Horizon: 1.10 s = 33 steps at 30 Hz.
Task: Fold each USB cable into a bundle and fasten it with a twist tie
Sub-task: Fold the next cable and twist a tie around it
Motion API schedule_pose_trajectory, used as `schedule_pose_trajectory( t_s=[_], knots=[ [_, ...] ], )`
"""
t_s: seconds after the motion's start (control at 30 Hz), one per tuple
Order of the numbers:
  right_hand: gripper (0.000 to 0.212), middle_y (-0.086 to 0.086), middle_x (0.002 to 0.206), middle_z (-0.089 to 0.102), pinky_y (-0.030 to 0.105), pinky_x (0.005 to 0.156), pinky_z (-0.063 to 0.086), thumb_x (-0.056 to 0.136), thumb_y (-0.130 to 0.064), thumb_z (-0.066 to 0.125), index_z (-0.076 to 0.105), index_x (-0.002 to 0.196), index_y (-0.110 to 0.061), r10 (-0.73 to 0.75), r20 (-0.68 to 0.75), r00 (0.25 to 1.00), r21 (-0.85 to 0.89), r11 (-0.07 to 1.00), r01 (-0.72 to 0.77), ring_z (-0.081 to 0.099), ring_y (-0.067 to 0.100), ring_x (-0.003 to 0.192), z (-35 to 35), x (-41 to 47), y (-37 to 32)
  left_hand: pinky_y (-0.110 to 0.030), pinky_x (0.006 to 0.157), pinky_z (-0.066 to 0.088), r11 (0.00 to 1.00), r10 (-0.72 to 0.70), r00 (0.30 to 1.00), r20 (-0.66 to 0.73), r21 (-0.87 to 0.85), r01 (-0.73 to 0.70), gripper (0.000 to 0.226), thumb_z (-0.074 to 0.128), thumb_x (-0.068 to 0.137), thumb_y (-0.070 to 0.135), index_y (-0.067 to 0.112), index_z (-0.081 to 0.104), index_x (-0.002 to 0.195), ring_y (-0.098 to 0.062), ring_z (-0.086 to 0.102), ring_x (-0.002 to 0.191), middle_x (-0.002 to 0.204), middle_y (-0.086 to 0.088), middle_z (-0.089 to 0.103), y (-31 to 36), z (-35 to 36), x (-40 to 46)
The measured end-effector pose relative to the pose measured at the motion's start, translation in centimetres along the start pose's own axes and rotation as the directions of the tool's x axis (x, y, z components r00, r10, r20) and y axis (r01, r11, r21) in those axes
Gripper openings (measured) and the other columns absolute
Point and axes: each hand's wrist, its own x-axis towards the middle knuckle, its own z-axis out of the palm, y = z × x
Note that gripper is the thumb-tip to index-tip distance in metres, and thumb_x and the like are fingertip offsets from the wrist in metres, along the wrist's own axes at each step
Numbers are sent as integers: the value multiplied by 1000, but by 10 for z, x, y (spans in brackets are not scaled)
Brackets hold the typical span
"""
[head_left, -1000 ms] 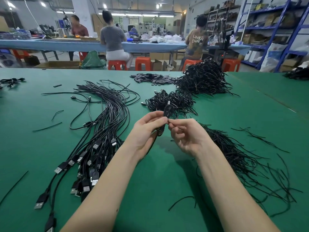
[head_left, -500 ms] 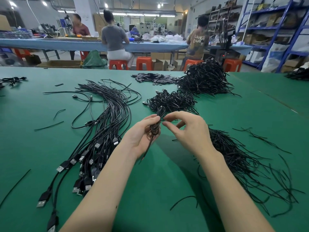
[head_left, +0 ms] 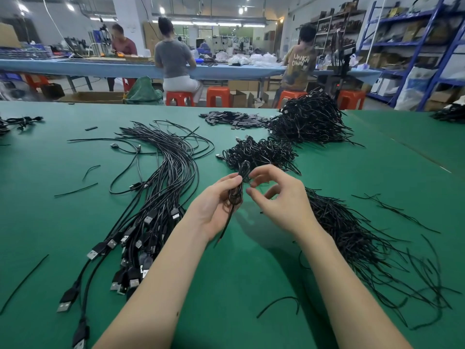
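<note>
STEP: you are fastening a folded cable bundle (head_left: 237, 190) | LEFT: your left hand (head_left: 216, 207) is gripping it | RIGHT: your right hand (head_left: 279, 197) is seemingly pinching the twist tie's end, blurred | NEXT: keep twisting tight.

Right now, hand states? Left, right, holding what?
Left hand: closed, gripping the folded cable bundle.
Right hand: fingers curled beside the bundle's top loop; whether they pinch it cannot be told.

Folded cable (head_left: 239, 187): middle hidden behind left hand (head_left: 216, 205) fingers; tie wrap not discernible. Right hand (head_left: 279, 197) contact with the cable unclear.
</note>
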Motion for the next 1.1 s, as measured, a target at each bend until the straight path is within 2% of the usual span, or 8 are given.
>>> schedule_pose_trajectory(
  t_s=[0.27, 0.43, 0.5, 0.57, 0.63, 0.93, 1.03, 1.1],
  knots=[
    [16, -9, 74, 73, 21, 46, 43, 90, -24, 73, 75, 75, -25, 209, 68, 976, 258, 941, -219, 60, 14, 49, 2, 2, -5, -19, 57, 48, 1000, 20, 999, 44, -20, -19, 14, 67, 85, 6, 13, 63, 97, -10, 55, 57, 66, -1, 63, -2, 0, -1],
    [13, 0, 66, 58, 11, 30, 19, 80, -10, 63, 69, 68, -7, 416, 721, 555, 672, -222, -706, 39, 4, 39, 3, 3, -19, -20, 65, 56, 987, 163, 978, 131, -34, -160, 26, 70, 73, 4, 7, 67, 98, -18, 68, 65, 77, -9, 70, -5, 4, -2],
    [11, 0, 68, 60, 12, 33, 21, 85, -13, 64, 67, 75, -10, 441, 662, 607, 689, -37, -724, 41, 5, 41, 5, 2, -21, -19, 64, 55, 984, 172, 981, 94, 21, -175, 22, 70, 77, 4, 8, 67, 98, -15, 66, 65, 77, -7, 70, -4, 2, -1],
    [18, 1, 74, 68, 16, 43, 31, 94, -26, 65, 70, 80, -16, 461, 364, 810, 489, 645, -587, 49, 7, 47, 6, 1, -20, -16, 57, 51, 986, 141, 989, 36, 87, -144, 14, 67, 86, 3, 11, 68, 97, -11, 61, 65, 76, -3, 70, -2, -2, 0],
    [19, -6, 80, 72, 14, 55, 38, 93, -37, 68, 73, 84, -22, 195, 123, 973, 40, 979, -201, 53, -2, 52, 7, 2, -14, -16, 57, 50, 989, 86, 996, 3, 117, -85, 11, 65, 90, 3, 10, 67, 98, -11, 58, 66, 80, -6, 69, 0, -7, 0],
    [32, -11, 73, 69, 30, 64, 47, 98, -47, 60, 73, 82, -24, -139, 104, 985, -187, 970, 157, 51, 2, 55, 12, -3, 11, -16, 47, 44, 973, -65, 997, -30, 221, 69, 12, 62, 92, 8, 9, 65, 103, -9, 52, 52, 76, -5, 61, 1, -13, -1],
    [42, -7, 55, 61, 20, 52, 38, 101, -40, 60, 70, 65, -20, 40, 45, 998, 74, 996, -44, 49, 5, 46, 18, -6, 6, -16, 51, 46, 979, -17, 1000, 6, 204, 15, 26, 62, 91, 7, 3, 65, 117, -10, 56, 60, 86, -9, 66, -5, -11, -1],
    [44, -6, 48, 51, 16, 39, 29, 101, -35, 60, 64, 61, -19, 422, 168, 891, 533, 722, -442, 40, 7, 38, 26, -2, -4, -18, 63, 51, 985, 81, 997, -8, 154, -79, 25, 65, 89, 4, 2, 67, 113, -13, 61, 70, 88, -10, 69, -10, -7, 2]
  ],
)
